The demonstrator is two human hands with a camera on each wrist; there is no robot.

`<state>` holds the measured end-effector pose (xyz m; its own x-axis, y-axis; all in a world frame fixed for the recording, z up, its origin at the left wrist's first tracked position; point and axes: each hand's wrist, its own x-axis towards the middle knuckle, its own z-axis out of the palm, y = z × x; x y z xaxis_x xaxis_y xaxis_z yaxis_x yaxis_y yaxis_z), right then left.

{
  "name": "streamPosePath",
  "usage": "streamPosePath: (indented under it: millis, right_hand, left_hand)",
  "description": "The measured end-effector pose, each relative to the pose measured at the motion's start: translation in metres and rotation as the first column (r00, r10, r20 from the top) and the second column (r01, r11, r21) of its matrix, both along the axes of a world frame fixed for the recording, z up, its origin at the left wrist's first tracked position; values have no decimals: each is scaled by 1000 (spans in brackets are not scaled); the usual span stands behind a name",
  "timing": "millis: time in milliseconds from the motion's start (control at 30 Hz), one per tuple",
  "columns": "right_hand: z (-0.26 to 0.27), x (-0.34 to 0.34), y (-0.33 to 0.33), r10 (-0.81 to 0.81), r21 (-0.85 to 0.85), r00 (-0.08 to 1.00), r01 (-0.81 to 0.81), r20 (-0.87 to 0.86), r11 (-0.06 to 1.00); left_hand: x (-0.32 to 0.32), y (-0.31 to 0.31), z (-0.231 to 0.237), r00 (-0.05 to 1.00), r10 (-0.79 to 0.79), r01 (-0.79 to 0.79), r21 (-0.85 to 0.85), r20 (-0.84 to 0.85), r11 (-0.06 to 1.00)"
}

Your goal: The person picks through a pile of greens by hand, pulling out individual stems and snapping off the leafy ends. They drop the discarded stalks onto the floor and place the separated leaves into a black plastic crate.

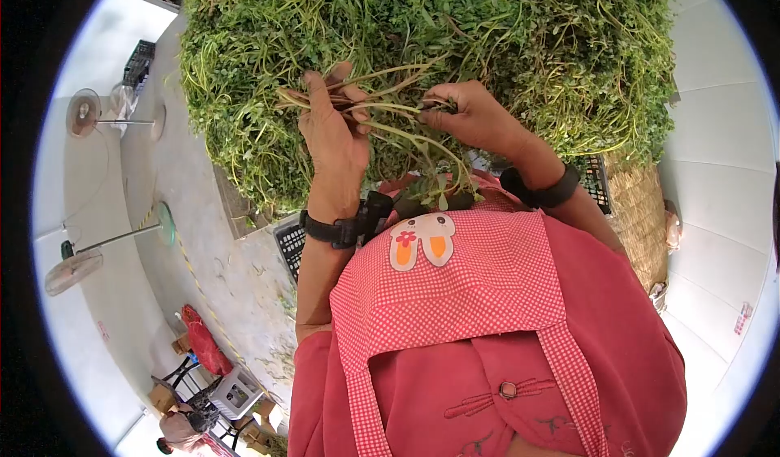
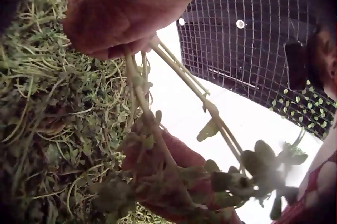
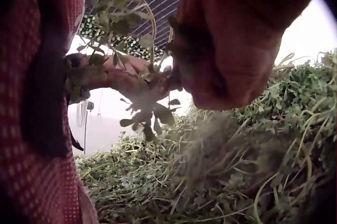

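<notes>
Long pale stems of a leafy green that looks like purslane lie across my left hand, which grips them between thumb and fingers. Their leafy ends hang to the right, near the apron. My right hand pinches some dark leafy bits beside those stems, with thumb and forefinger together. In the left wrist view the stems run down from the left hand to clusters of rounded leaves. The right wrist view has the right hand curled, with small leaves in front of the left hand.
A big heap of the same greens fills the area ahead of both hands. Black plastic crates show beneath its near edge. A woven straw surface lies at the right. Standing fans and a seated person are at the left.
</notes>
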<state>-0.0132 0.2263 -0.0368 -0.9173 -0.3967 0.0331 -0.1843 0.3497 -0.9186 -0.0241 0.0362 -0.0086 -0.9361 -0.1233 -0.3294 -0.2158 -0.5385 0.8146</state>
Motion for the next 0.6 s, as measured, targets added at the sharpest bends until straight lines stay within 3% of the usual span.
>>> streamPosePath:
  millis: [33,100,133,167,200,233,367,433,600]
  right_hand:
    - [1,2,-1,-1,-2,1000,1,-1,1000]
    - [9,4,-2,-181,-161,976,199,121,967]
    - [4,3,1,-184,-165,976,202,117,965]
    - [1,2,5,-133,-424,909,309,394,851]
    - [-1,0,7,14,-601,789,457,614,656]
    - [-2,1,10,102,-670,786,443,610,596]
    - [13,4,6,231,-716,780,356,582,600]
    - [14,5,1,258,-677,795,241,549,696]
    - [13,5,-10,192,-618,836,205,513,759]
  left_hand:
    - [1,-1,-2,1000,-12,12,12,-22,1000]
    - [2,-4,-5,998,-30,33,56,-49,998]
    - [2,-6,-5,996,-45,52,100,-72,994]
    - [3,-8,-5,996,-50,57,97,-77,994]
    - [3,-9,-4,992,-67,78,106,-106,991]
    - [2,-10,-3,988,-83,98,113,-134,989]
    - [1,-3,-2,985,-92,109,114,-145,988]
    - [1,2,2,997,-61,67,116,-53,991]
    - [6,14,8,995,-89,90,7,-53,996]
